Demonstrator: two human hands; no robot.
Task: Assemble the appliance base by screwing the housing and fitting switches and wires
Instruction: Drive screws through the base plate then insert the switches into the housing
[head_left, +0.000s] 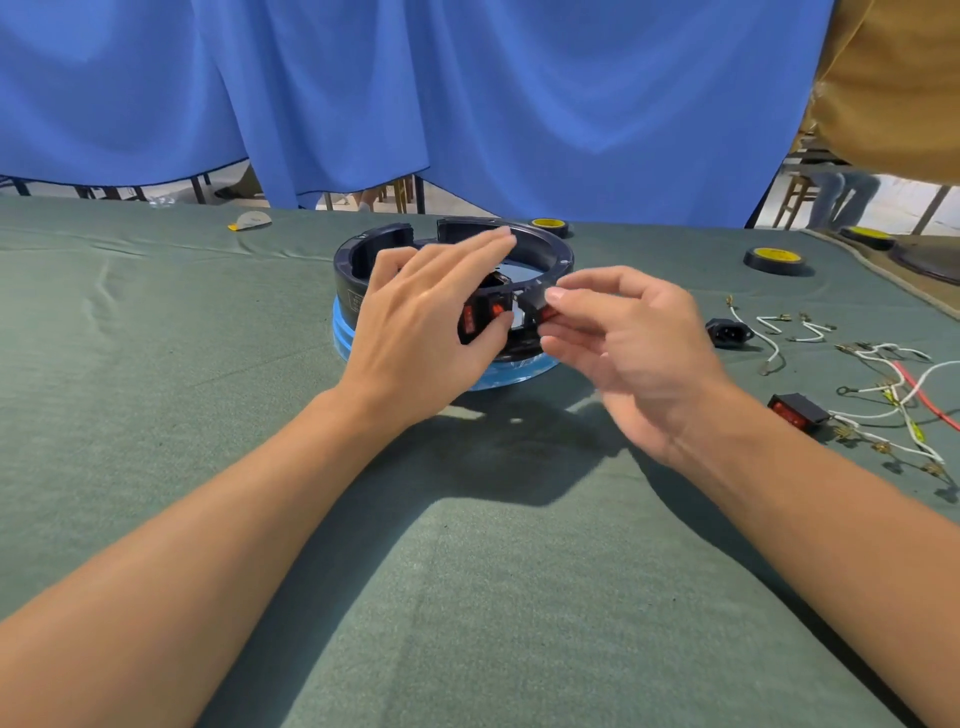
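The housing (349, 270), a black plastic ring, sits at the tabletop (208, 364) centre on a blue film-wrapped base (343, 332). Its axis is vertical, open side up; the switch panel faces 6 o'clock, toward me. I judge it light, rigid and smooth-walled, so it may slide or turn under push force. Hold it by the rim, not the thin panel edges.

My left hand (421, 322) lies across the rim with straight fingers, thumb pressing by the two fitted switches (469, 317). My right hand (628, 338) pinches a rocker switch (548, 313) at the panel slot just at 3 o'clock of those. Fingers cover most of its body, so I cannot tell its long axis. Small and hard, it should be held by its side walls.

At 3 o'clock lie a power inlet socket (727, 331), a spare switch (795, 410) and loose wires (883, 400). Tape rolls (774, 260) sit at 2 o'clock.
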